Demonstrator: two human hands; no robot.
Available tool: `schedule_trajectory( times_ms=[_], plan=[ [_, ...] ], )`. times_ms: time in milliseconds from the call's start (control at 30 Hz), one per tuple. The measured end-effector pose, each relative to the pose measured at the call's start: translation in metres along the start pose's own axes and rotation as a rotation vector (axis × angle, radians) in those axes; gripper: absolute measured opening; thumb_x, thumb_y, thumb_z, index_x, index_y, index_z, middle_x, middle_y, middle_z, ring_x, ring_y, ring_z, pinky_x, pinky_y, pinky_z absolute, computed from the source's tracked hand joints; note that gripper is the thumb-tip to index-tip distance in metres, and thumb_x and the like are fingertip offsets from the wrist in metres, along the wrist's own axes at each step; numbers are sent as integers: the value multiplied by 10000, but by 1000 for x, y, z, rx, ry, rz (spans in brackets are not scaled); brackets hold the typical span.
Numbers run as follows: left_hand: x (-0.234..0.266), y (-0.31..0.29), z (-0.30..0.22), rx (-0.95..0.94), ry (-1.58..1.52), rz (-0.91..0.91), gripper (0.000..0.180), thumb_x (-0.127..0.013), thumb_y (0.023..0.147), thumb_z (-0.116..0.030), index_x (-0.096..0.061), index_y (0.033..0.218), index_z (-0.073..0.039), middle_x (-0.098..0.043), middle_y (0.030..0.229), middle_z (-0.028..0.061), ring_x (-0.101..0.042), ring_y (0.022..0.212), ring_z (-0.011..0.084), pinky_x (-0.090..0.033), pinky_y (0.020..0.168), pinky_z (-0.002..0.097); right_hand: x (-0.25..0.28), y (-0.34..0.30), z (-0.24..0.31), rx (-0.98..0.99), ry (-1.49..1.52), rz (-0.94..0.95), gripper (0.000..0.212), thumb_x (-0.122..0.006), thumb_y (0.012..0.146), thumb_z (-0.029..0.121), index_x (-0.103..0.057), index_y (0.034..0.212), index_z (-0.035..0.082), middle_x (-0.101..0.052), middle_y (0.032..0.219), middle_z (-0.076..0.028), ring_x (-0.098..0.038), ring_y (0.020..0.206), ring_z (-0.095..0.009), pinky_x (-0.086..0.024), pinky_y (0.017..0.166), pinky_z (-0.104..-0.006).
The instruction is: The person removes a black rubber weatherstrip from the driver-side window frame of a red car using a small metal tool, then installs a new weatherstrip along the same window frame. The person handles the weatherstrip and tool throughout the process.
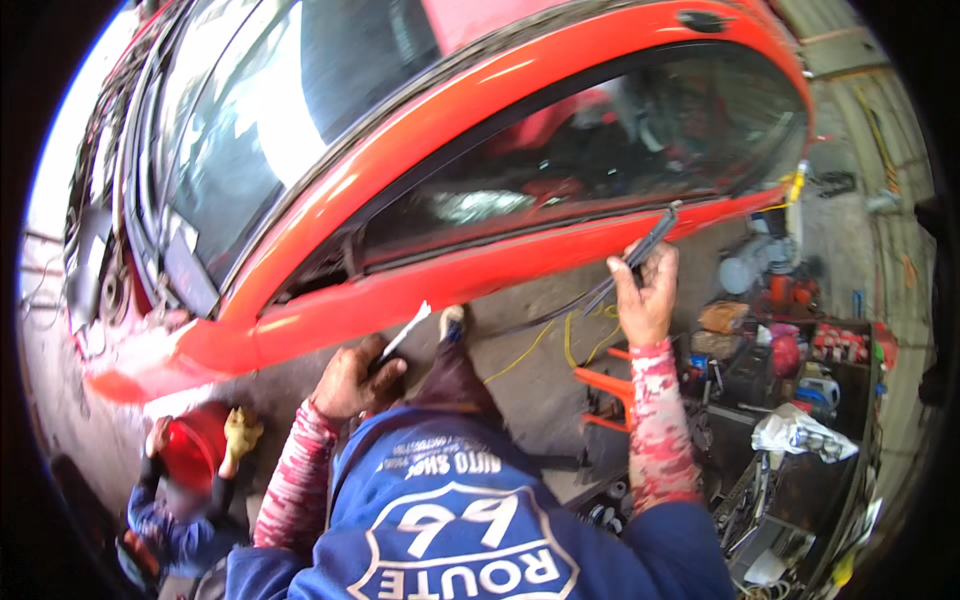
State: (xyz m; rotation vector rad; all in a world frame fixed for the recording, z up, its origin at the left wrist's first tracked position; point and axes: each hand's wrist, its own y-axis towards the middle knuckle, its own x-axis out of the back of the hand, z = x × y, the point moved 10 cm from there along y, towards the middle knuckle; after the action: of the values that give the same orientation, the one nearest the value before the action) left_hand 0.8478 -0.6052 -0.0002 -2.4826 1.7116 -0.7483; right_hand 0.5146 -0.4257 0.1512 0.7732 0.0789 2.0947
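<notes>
Along the lower edge of the red car's (430, 275) side window, my right hand (650, 285) grips a long dark trim strip (655, 235). The strip's upper end lies near the window sill, and a thinner dark length trails down to the left behind my fingers. My left hand (348, 382) is closed lower down, a little away from the red body panel. From its fingers sticks a slim white piece (408, 328) with a darker part near the grip; its exact kind I cannot make out.
At the lower left, another person with a yellow glove (242, 432) handles a red bucket (192, 448). An orange stand (605, 385) is below my right hand. A dark workbench (745, 400) with several tools and a plastic bag (800, 432) stands at the right. A yellow cord (520, 358) crosses the floor.
</notes>
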Motion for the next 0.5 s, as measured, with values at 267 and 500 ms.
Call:
schedule_trajectory(
  times_ms=[267, 500],
  plan=[
    [-66, 66, -186, -614, -330, 42, 364, -786, 884, -296, -710, 1061, 13, -673, 1021, 178, -655, 951, 335, -512, 811, 417, 115, 14, 133, 268, 684, -226, 242, -616, 1021, 211, -474, 1183, 100, -549, 989, -59, -550, 803, -134, -528, 638, -295],
    [-147, 67, -267, -549, -655, 395, 434, -814, 890, -225, -696, 1244, -3, -647, 892, -5, -547, 804, 64, -465, 723, 264, 201, 18, 112, 280, 1140, -299, 251, -521, 1067, 338, -547, 1204, 129, -509, 929, -37, -517, 788, -162, -464, 508, -281]
  ],
)
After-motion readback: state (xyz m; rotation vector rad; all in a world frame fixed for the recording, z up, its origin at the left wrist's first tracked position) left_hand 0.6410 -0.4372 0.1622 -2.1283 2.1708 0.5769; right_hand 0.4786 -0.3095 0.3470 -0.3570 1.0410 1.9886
